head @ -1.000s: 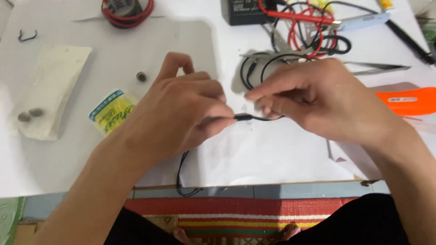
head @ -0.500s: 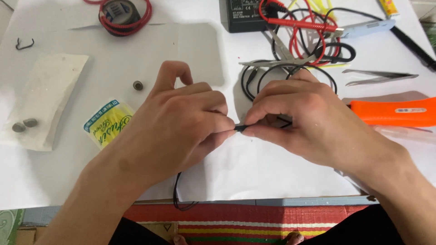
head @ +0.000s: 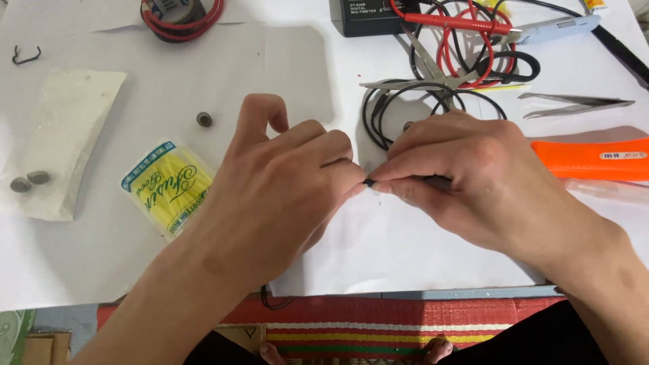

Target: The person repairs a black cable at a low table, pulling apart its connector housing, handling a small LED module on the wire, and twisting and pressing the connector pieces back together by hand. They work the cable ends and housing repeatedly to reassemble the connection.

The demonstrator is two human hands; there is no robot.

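Bare forearms, sleeveless as far as seen; dark trousers [head: 541, 341], apparently.

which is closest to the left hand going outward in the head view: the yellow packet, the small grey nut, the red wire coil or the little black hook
From the left hand:
1. yellow packet, just beside its wrist, on the left.
2. small grey nut, up and left of the thumb.
3. red wire coil, at the top edge.
4. little black hook, far top-left corner.

Bare white desk [head: 419, 250] along the near edge under your hands, tangled black cable [head: 385, 115], scissors [head: 433, 71] and tweezers [head: 574, 105] crowding your far right corner, yellow packet [head: 165, 186] blocking your left.
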